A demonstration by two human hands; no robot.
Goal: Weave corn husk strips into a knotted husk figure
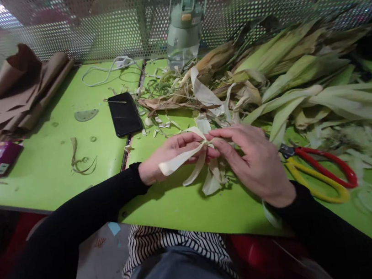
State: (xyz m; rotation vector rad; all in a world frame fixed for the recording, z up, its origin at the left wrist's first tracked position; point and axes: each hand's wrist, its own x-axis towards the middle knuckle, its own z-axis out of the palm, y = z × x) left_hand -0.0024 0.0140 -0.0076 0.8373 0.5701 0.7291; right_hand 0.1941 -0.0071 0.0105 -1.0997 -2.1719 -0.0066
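You work a small spray of pale husk strips point(180, 160) at the near edge of the green bench point(168, 209), your left hand point(160, 154) and right hand point(256, 162) meeting at its gathered centre. Your grip is closed on both sides, thumbs and fingers pinching the joint while loose ends fan out below; whether they touch the bench is unclear. The step in hand appears to be gathering or securing the strips; the next move calls for a firm left pinch and fine right fingertip work. Red-and-yellow shears point(319, 152) lie beside your right hand.
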